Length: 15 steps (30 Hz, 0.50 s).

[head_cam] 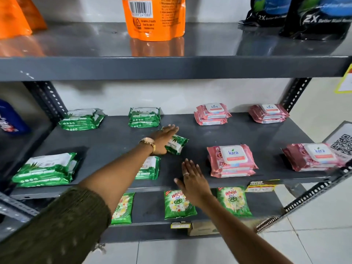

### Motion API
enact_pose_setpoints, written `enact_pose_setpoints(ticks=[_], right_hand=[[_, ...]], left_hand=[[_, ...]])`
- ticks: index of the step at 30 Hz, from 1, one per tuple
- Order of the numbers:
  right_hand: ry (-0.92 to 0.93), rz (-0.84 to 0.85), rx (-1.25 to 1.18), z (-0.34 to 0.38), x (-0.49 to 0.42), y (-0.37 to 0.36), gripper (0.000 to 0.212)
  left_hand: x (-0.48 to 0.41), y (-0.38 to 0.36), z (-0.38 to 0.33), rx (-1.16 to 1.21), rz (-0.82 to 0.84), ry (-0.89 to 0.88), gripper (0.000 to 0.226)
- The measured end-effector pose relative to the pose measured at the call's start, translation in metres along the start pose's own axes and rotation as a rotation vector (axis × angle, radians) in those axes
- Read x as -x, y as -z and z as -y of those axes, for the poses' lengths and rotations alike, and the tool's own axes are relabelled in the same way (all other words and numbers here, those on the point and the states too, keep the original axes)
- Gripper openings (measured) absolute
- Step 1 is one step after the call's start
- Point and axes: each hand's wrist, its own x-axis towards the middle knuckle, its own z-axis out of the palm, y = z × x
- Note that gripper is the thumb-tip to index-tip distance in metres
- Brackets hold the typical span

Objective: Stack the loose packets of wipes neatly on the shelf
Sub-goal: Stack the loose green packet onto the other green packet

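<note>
Reaching over a grey metal shelf (114, 140).
Left hand (164, 140), fingers straight, rests on tilted green plastic packet (176, 145); right hand (192, 181) spread, empty.

Olive knit sleeve (62, 225), gold watch (149, 142), ring (186, 174)

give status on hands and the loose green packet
Left hand flat against loose green packet, tilted mid-shelf. Right hand open, holding nothing. Green stack right beside it.
</note>
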Motion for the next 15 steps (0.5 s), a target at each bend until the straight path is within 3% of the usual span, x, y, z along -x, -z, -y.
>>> enact_pose_setpoints(ticks=[4, 7, 11, 15], right_hand=[[0.036, -0.104, 0.035, -0.007, -0.002, -0.018, 0.071], [0.038, -0.129, 0.053, -0.011, -0.003, -0.021, 0.07], [0.034, -0.139, 0.055, -0.009, -0.002, -0.022, 0.069], [0.036, -0.156, 0.052, -0.009, -0.001, -0.023, 0.067]], left_hand=[[-0.024, 0.009, -0.004, -0.106, 0.185, 0.006, 0.097], [-0.029, 0.019, -0.006, -0.105, 0.173, -0.027, 0.081], [-0.008, 0.046, 0.001, -0.083, 0.153, -0.001, 0.089], [0.044, 0.052, 0.03, 0.028, 0.159, 0.224, 0.077]])
